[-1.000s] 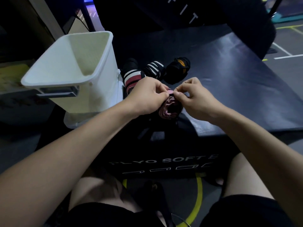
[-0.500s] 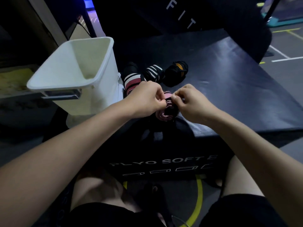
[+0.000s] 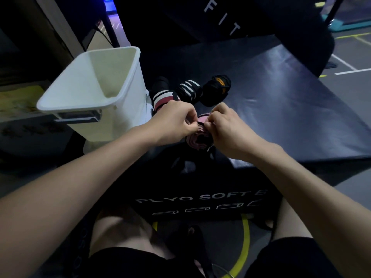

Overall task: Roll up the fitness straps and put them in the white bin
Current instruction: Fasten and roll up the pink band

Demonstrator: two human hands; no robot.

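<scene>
A pink and black strap roll (image 3: 198,140) is pinched between my left hand (image 3: 174,122) and my right hand (image 3: 227,127) above the near edge of the black plyo box (image 3: 281,109). Both hands' fingertips meet on the roll's top, where a pale pink end shows. Behind them lie rolled straps: a black, white and red one (image 3: 160,97), a black one with white stripes (image 3: 187,90), and a black one with orange (image 3: 217,88). The white bin (image 3: 128,101) stands to the left, its inside showing nothing.
The plyo box's front face with white lettering drops toward my knees. A darker upright pad stands behind the box. Grey floor with a yellow curved line lies below, painted lines at the far right.
My hands with the pink roll stay together on the box edge, and the fingertips have shifted a little on the roll's top. The camera has tilted slightly.
</scene>
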